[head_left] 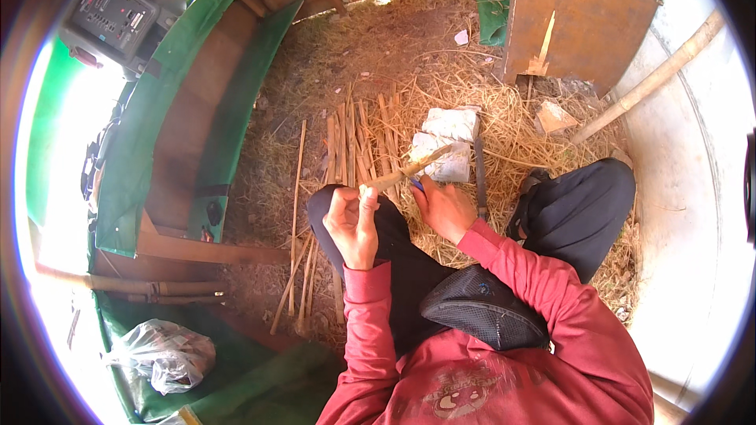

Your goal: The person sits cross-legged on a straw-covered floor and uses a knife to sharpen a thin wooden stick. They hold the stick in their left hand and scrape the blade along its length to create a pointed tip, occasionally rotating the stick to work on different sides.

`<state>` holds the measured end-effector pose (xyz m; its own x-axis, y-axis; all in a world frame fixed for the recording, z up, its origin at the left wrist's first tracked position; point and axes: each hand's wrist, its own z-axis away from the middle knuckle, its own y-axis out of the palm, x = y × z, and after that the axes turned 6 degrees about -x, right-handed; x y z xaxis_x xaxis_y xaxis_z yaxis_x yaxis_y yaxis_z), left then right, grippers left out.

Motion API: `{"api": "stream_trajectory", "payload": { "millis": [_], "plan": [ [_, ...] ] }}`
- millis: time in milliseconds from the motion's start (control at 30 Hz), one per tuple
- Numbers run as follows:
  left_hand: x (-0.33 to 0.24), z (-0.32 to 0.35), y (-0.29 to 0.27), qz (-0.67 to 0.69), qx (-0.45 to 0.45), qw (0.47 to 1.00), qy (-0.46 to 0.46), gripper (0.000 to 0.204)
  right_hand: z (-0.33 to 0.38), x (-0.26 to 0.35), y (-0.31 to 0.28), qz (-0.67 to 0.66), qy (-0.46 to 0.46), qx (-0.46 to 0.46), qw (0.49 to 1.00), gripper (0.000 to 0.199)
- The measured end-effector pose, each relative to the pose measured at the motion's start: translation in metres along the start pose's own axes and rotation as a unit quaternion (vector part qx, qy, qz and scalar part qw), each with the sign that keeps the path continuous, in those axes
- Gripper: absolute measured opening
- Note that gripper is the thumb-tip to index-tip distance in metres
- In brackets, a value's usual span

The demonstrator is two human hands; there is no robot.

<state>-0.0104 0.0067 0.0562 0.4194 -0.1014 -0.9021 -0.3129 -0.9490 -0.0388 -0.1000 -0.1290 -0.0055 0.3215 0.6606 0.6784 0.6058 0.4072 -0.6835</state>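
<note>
My left hand (pixel 352 224) is closed round the near end of a pale bamboo stick (pixel 403 172), its thumb along the side. The stick slants up and to the right over my bent left knee. My right hand (pixel 447 210) is closed on a small blue-handled tool (pixel 416 184) right beside the stick. The tool's working end is hidden, so its kind and whether it touches the stick cannot be told. Beyond my hands, several split bamboo strips (pixel 346 142) lie on the ground. White blocks (pixel 450 123) rest on the straw next to them.
A dark flat bar (pixel 480 177) lies beside the white blocks. Straw (pixel 508 142) covers the ground. A wooden panel (pixel 583 24) and leaning bamboo pole (pixel 654 79) stand right. Leftward are a black speaker (pixel 114 16), green-edged boards (pixel 189 110) and a plastic bag (pixel 165 354).
</note>
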Motion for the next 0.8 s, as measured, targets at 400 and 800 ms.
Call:
{"api": "stream_trajectory", "payload": {
  "millis": [400,800],
  "plan": [
    [0.003,-0.002,0.001,-0.012,-0.007,1.000,0.018,0.020,0.003,0.000,-0.005,-0.012,-0.012,0.019,1.000,0.029],
    [0.003,-0.002,0.006,-0.044,0.030,0.998,0.018,0.019,0.002,-0.029,0.002,-0.009,0.013,0.022,1.000,0.032]
  ]
}}
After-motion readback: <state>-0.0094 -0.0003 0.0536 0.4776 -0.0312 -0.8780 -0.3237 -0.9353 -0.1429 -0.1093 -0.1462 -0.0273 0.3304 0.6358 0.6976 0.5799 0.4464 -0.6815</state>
